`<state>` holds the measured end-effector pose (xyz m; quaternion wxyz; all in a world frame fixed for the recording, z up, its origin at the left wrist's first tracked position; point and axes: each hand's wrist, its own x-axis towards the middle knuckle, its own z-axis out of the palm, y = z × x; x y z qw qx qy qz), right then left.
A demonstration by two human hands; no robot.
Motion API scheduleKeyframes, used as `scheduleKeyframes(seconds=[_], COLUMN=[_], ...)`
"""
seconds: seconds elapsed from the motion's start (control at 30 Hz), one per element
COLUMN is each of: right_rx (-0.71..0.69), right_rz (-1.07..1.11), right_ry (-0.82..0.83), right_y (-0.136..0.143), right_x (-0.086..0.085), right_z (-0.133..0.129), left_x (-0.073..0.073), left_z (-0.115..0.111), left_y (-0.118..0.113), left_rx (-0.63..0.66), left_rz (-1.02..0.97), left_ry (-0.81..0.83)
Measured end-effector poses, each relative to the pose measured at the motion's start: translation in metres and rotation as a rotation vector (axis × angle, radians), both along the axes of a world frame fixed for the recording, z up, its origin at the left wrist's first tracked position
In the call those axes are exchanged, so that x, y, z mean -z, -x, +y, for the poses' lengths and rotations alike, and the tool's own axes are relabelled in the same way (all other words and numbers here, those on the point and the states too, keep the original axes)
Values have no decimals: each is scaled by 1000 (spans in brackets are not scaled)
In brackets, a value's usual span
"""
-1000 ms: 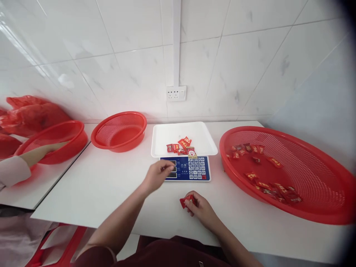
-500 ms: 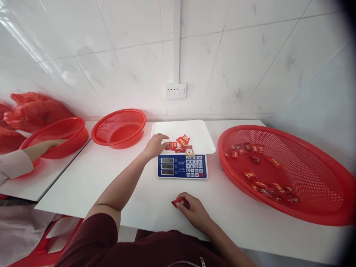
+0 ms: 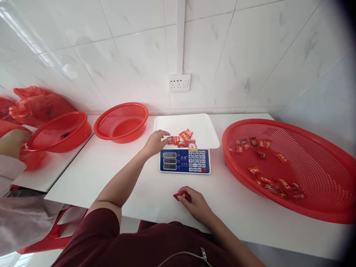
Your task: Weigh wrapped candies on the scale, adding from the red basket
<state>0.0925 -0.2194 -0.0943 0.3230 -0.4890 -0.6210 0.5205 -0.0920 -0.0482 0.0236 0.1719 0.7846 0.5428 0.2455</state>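
Left hand (image 3: 154,142), grip apart, beside red wrapped packets (image 3: 185,134) on white plastic tray (image 3: 194,121), twelve o'clock; right hand (image 3: 197,204) clamped on red packet (image 3: 177,195), six o'clock; more in round red mesh basket (image 3: 319,174), three o'clock.

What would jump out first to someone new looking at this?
Probably the big red basket on the right, with red-wrapped sweets scattered inside. Next, the blue-fronted scale in the middle, its white tray bearing a few packets, the left hand at their edge.
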Motion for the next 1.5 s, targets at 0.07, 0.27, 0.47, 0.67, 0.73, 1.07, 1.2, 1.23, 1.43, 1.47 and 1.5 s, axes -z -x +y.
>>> scheduleKeyframes(seconds=[0.07, 0.27, 0.47, 0.67, 0.73, 1.07, 1.2, 1.23, 1.43, 1.47, 1.5], right_rx=[38, 242, 241, 278, 266, 254, 247, 250, 256, 257, 256], right_rz=[82, 538, 628, 660, 647, 615, 606, 605, 571, 565, 561], right_ry=[59, 262, 284, 309, 289, 242, 238, 236, 218, 213, 207], right_y=[0, -8, -11, -10, -10, -10, -10, -9, -8, -8, -8], right_x=[1, 2, -3, -3, -1, 9, 9, 9, 7, 6, 6], right_z=[1, 11, 11, 11, 11, 12, 13, 13, 12, 11, 11], left_x=[-1, 25, 46, 14, 4, 26, 33, 34, 29, 27, 25], left_z=[-15, -98, -119, -62, -36, 4, 6, 9, 33, 35, 37], left_y=[-5, -30, -42, -31, -29, -61, -73, -74, -72, -70, -68], left_rx=[20, 437, 372, 80, 4, 377, 423, 415, 352, 338, 324], left_rz=[-14, -3, -107, -315, -303, 239, 353, 362, 365, 366, 359], left_ry=[-46, 160, 301, 88, 16, -196, -104, -77, -24, -17, -12])
